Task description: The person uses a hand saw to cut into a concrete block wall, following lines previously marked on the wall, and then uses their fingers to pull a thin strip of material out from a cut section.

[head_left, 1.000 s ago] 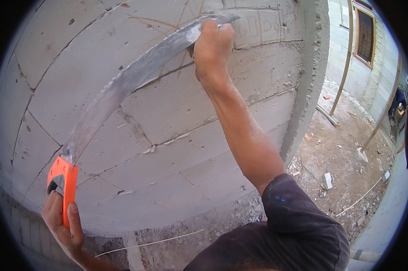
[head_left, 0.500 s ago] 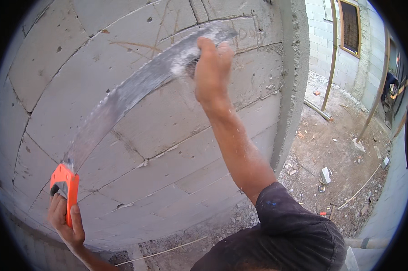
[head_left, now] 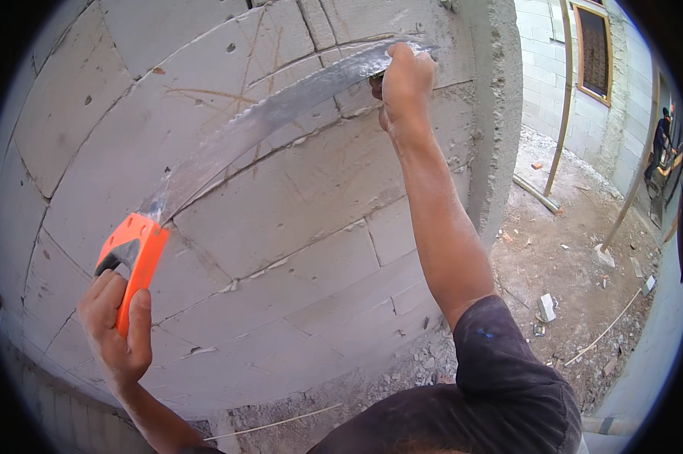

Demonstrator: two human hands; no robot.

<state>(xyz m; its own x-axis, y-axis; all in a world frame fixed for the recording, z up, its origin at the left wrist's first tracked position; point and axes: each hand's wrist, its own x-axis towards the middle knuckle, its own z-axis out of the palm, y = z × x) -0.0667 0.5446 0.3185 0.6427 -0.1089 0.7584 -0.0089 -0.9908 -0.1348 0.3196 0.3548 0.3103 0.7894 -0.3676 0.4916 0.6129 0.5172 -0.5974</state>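
Observation:
A long handsaw (head_left: 258,125) lies slantwise in front of a wall of pale grey blocks (head_left: 311,189), its toothed edge facing up. My left hand (head_left: 118,325), at the lower left, is closed round its orange and black handle (head_left: 135,246). At the upper right, my right hand (head_left: 408,85) is closed at the blade's far end, thumb on top near the tip. A small dark thing or gap shows beside its fingers; I cannot make out which. White dust coats part of the blade and my right forearm. Whether the blade touches the wall, I cannot tell.
A rough concrete column edge (head_left: 496,106) ends the wall on the right. Beyond it, wooden poles (head_left: 564,98) stand on a dirt floor with rubble (head_left: 546,306). A person (head_left: 659,144) in dark clothes is far off at the right. A thin stick (head_left: 281,424) lies at the wall's foot.
Both hands and the saw have moved right across the wall, the handle rising a little. The view has shifted slightly, and the distant person shows more fully.

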